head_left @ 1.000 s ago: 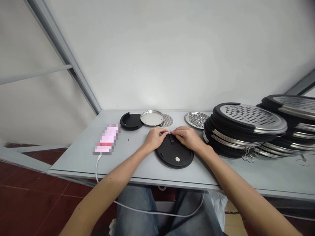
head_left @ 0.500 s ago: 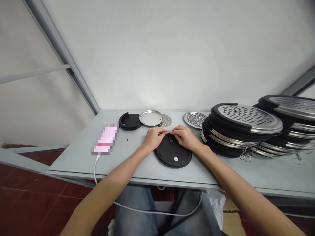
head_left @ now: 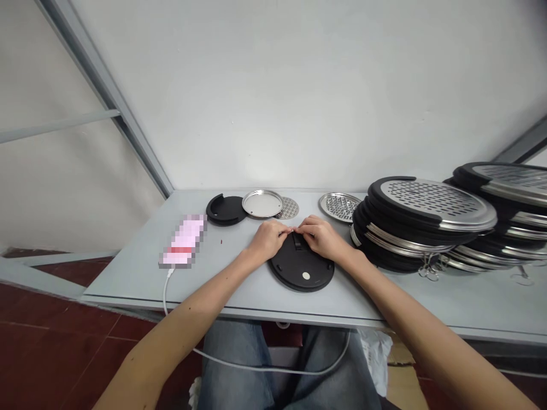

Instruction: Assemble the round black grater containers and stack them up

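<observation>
A black round disc [head_left: 294,267] with a pale round sticker lies flat on the grey table in front of me. At its far edge my left hand [head_left: 269,236] and my right hand [head_left: 321,234] meet, thumbs and fingertips pinched together. Something small and light-coloured, perhaps metal, shows between the fingertips; I cannot make out what it is. A black slot or tab [head_left: 298,242] in the disc sits just below the fingers. Part of the disc's far rim is hidden by both hands.
At the back lie a black round holder [head_left: 228,209], a shallow metal dish [head_left: 262,204], a perforated metal disc [head_left: 289,209] and a grater plate [head_left: 339,206]. Stacked graters [head_left: 431,202] with hanging metal rings stand right. A blurred phone [head_left: 183,242] with a white cable [head_left: 166,293] lies left.
Both hands stay pinched at the disc's far edge, with only a very slight shift. The view has moved a little; the disc lies where it was.
</observation>
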### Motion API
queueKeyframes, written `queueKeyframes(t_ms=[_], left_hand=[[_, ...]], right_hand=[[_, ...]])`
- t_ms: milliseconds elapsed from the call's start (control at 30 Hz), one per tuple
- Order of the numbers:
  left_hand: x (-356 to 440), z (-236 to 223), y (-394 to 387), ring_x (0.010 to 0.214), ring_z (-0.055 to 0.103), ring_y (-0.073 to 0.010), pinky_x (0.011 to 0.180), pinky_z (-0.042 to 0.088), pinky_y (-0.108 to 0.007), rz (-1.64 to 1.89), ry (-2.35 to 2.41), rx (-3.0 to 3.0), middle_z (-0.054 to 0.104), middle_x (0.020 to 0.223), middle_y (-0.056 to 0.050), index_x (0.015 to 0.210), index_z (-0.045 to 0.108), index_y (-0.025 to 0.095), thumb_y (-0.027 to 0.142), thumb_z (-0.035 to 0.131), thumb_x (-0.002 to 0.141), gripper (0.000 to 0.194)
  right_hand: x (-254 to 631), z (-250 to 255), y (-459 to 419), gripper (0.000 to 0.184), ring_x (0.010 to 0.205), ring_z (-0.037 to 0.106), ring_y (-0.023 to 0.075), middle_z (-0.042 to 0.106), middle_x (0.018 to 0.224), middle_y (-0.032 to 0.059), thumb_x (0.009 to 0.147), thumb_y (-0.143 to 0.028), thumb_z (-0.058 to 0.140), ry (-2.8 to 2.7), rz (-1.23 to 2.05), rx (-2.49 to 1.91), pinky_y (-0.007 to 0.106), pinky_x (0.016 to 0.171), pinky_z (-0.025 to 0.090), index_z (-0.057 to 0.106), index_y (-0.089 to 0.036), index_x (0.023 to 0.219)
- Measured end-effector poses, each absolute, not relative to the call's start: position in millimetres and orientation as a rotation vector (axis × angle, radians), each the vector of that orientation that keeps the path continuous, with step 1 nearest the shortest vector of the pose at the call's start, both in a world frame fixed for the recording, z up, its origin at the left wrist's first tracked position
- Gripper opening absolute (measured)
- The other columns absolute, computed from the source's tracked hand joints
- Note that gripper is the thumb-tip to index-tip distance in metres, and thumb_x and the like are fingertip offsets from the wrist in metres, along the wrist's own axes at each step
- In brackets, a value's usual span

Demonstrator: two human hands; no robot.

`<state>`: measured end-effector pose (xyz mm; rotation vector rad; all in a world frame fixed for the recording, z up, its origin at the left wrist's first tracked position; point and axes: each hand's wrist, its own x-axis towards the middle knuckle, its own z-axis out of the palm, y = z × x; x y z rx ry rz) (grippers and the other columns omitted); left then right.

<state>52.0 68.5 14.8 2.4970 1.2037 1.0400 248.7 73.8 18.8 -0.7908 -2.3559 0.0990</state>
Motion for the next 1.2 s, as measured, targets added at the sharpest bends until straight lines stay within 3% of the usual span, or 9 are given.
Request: queueKeyframes(t_ms=[267,533,767,1033,1200], left_hand=[[50.1,21.5,69.0,0.083,0.068,-0.0189,0.079,0.053,-0.031,0.922,1.1,2.64,0.074,0.088,-0.006,0.09,0.074,0.017,0.009,0.056,0.086,0.02],[50.0,20.6,62.1,0.088,0.07,-0.0211,0.08,0.055,-0.031,0.941,1.264,2.539,0.074,0.099,-0.007,0.102,0.072,0.019,0.021,0.064,0.085,0.019],[49.7,18.6,65.8,0.093,0.07,-0.0208,0.084,0.054,-0.03,0.905,1.201,2.5,0.073,0.103,-0.005,0.096,0.075,0.02,0.015,0.059,0.086,0.019],[48.0,23.3,67.1,0.08,0.071,-0.0191,0.071,0.053,-0.025,0.84,1.168,2.548,0.076,0.086,-0.003,0.087,0.076,0.025,0.016,0.059,0.085,0.02],[47.3,22.4,69.4,0.089,0.071,-0.0197,0.079,0.054,-0.027,0.814,1.111,2.563,0.075,0.095,-0.002,0.091,0.075,0.025,0.016,0.058,0.086,0.02]], right_hand=[[249.5,18.8,72.0,0.027,0.079,0.055,0.0218,0.065,0.079,0.0101,0.087,-0.007,0.047,-2.348,0.095,-0.849,0.035,0.069,0.049,0.072,-0.017,0.084],[248.7,19.2,70.7,0.027,0.078,0.056,0.0208,0.064,0.077,0.0098,0.089,-0.01,0.047,-2.323,0.098,-0.845,0.034,0.069,0.05,0.072,-0.017,0.083],[249.2,18.8,71.9,0.028,0.077,0.057,0.0207,0.063,0.076,0.0096,0.088,-0.009,0.047,-2.323,0.123,-0.846,0.034,0.069,0.05,0.073,-0.018,0.082],[248.7,17.0,71.5,0.027,0.077,0.056,0.0219,0.063,0.076,0.0096,0.085,-0.008,0.048,-2.302,0.147,-0.866,0.036,0.069,0.049,0.072,-0.019,0.083],[249.0,16.8,69.5,0.025,0.076,0.056,0.0206,0.061,0.075,0.0084,0.081,-0.004,0.047,-2.262,0.175,-0.915,0.033,0.068,0.047,0.068,-0.017,0.077]])
